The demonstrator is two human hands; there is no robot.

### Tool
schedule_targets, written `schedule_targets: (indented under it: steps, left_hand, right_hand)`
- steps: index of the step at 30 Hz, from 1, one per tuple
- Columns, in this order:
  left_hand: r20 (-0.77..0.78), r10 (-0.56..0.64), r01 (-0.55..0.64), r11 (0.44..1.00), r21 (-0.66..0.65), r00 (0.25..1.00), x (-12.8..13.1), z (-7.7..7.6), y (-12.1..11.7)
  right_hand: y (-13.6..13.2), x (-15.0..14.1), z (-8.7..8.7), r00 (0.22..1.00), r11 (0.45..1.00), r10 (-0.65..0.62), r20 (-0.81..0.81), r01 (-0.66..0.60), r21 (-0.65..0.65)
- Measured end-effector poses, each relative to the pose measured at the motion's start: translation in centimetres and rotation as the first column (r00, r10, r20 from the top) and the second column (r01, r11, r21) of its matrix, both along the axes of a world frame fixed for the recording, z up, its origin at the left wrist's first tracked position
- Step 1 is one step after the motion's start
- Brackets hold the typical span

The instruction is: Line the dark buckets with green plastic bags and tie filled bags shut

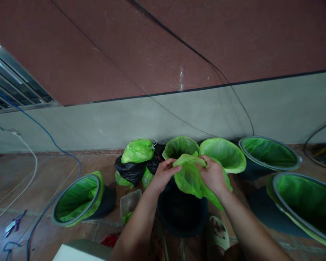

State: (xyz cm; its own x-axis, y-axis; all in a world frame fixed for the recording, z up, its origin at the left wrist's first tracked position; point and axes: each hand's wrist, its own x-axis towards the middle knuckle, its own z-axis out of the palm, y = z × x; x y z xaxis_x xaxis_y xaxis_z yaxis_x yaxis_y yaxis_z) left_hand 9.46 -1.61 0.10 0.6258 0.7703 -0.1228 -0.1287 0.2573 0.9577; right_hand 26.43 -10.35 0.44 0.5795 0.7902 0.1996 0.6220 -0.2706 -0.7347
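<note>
Between my two hands a thin green trash bag [188, 177] hangs with its mouth partly spread. My left hand [165, 174] pinches its rim on the left. On the other side my right hand [212, 174] grips the gathered edge, and a loose part of the bag trails down below that wrist. Directly beneath is a dark trash can [183, 214] without a liner, its rim partly hidden by the bag and my left forearm.
Lined trash cans stand left [107, 199], right [282, 214] and along the wall. Tied green and black bags [137, 150] are piled behind a clear plastic container [130, 201]. A blue cable [50, 136] and scissors-like tool [15, 224] lie left. A slipper [218, 232] is near the can.
</note>
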Motion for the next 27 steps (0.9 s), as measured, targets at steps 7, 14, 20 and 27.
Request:
schedule_targets:
  steps: [7,14,20,27]
  left_hand:
    - [0.003,-0.011,0.011,0.992,-0.129,1.000,-1.1,0.5,-0.2]
    - [-0.051,-0.141,0.139,0.989,-0.042,0.989,-1.5,0.3,-0.4]
    - [-0.337,0.330,-0.118,0.846,0.520,0.882,-1.2,-0.9,0.6]
    - [-0.331,0.578,-0.174,0.649,0.741,0.746,-1.1,-0.2,0.3]
  right_hand:
    - [-0.4,0.5,-0.3,0.995,0.995,-0.095,0.023,0.096,-0.023]
    - [-1.0,1.2,0.0,0.987,0.987,-0.157,-0.019,0.156,-0.051]
    - [-1.2,2.0,0.0,0.996,0.989,0.012,-0.089,-0.025,-0.144]
    - [-1.7,2.1,0.1,0.820,0.938,0.300,-0.488,-0.345,-0.004]
